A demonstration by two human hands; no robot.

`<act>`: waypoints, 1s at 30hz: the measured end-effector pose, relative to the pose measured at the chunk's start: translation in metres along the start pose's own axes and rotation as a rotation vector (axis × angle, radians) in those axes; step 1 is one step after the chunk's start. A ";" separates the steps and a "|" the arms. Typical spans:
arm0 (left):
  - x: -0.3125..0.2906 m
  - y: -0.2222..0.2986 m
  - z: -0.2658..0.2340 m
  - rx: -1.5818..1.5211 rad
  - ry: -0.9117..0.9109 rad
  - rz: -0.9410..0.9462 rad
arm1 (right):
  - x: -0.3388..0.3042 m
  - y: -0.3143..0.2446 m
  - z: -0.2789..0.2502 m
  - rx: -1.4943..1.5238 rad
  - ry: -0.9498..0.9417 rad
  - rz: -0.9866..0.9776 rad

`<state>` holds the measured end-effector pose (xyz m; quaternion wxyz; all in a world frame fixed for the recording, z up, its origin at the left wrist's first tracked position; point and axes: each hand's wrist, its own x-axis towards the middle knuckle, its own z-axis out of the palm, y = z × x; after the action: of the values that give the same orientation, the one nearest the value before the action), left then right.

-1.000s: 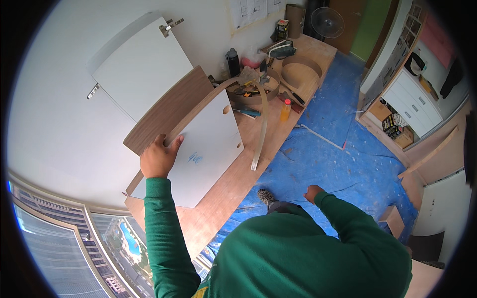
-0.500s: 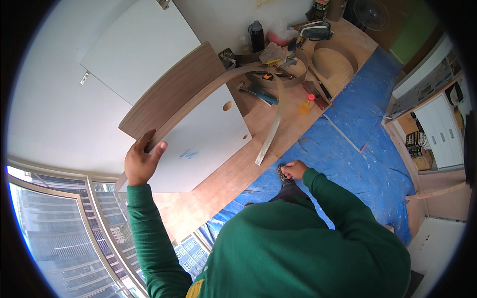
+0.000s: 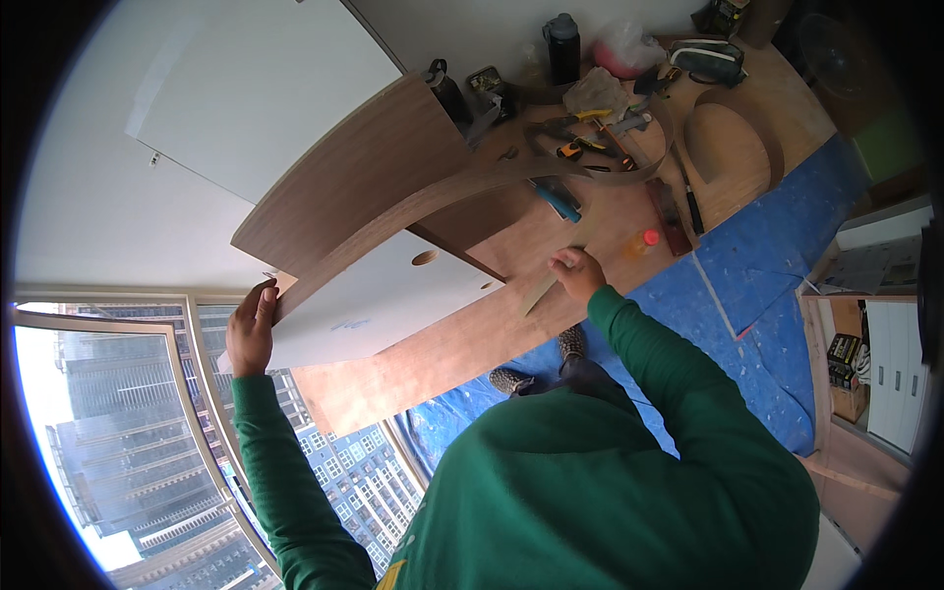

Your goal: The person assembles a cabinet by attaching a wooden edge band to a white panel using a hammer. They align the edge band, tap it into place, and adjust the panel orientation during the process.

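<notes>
A white panel (image 3: 364, 295) with a wood-grain edge stands tilted on the wooden worktop, with two oval holes showing near its right side. My left hand (image 3: 250, 332) is closed around the panel's left end, thumb and fingers over its edge. A long wood-grain edge banding strip (image 3: 442, 184) runs along the panel's curved upper edge and bends away to the right. My right hand (image 3: 578, 273) is closed in a pinch over the strip's pale loose end, above the worktop's near edge. A broad curved wood-grain board (image 3: 359, 162) rises behind the panel.
On the worktop (image 3: 452, 339) lie a blue-handled hammer (image 3: 558, 200), pliers, a long dark-handled tool and coiled banding (image 3: 772, 147). A red-capped bottle (image 3: 644, 242) and a black bottle (image 3: 562, 49) stand there. Blue sheeting (image 3: 767, 285) covers the floor; a window (image 3: 108, 413) is at left.
My right hand has risen from beside my leg to the strip's loose end over the worktop. My left hand has shifted slightly left and the panel has tilted. The view has turned.
</notes>
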<state>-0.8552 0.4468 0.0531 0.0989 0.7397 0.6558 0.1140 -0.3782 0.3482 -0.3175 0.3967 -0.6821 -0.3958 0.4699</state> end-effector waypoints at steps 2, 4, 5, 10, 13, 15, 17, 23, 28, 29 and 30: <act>0.003 0.000 0.000 -0.010 0.002 0.015 | 0.011 -0.027 -0.022 -0.212 0.207 -0.202; 0.007 -0.001 0.000 -0.030 -0.008 0.004 | 0.022 -0.056 -0.045 -0.026 0.193 -0.118; 0.008 -0.001 0.001 -0.023 -0.002 -0.002 | 0.026 -0.070 -0.054 0.059 0.189 -0.115; 0.008 0.000 0.001 -0.021 0.000 -0.021 | 0.033 -0.120 -0.087 -0.233 0.304 -0.223; 0.006 0.000 0.002 -0.015 0.013 -0.024 | 0.033 -0.143 -0.099 -0.302 0.310 -0.303; 0.005 -0.001 0.003 0.000 0.028 -0.014 | 0.036 -0.156 -0.111 -0.330 0.329 -0.335; 0.004 -0.001 0.003 -0.025 0.026 -0.012 | 0.046 -0.167 -0.130 -0.336 0.371 -0.379; 0.001 0.004 0.002 -0.018 0.026 -0.033 | 0.115 -0.177 -0.192 -0.594 0.544 -0.415; -0.006 0.008 0.000 0.012 0.043 -0.039 | 0.138 -0.113 -0.169 -0.171 0.383 0.123; -0.007 0.008 0.000 0.002 0.037 -0.037 | 0.138 -0.095 -0.155 -0.014 0.369 0.216; -0.007 0.008 0.000 0.002 0.036 -0.033 | 0.139 -0.078 -0.141 0.026 0.356 0.230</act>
<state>-0.8484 0.4385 0.0548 0.0882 0.7268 0.6696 0.1253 -0.2220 0.4803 -0.2578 0.4129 -0.7899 -0.2328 0.3892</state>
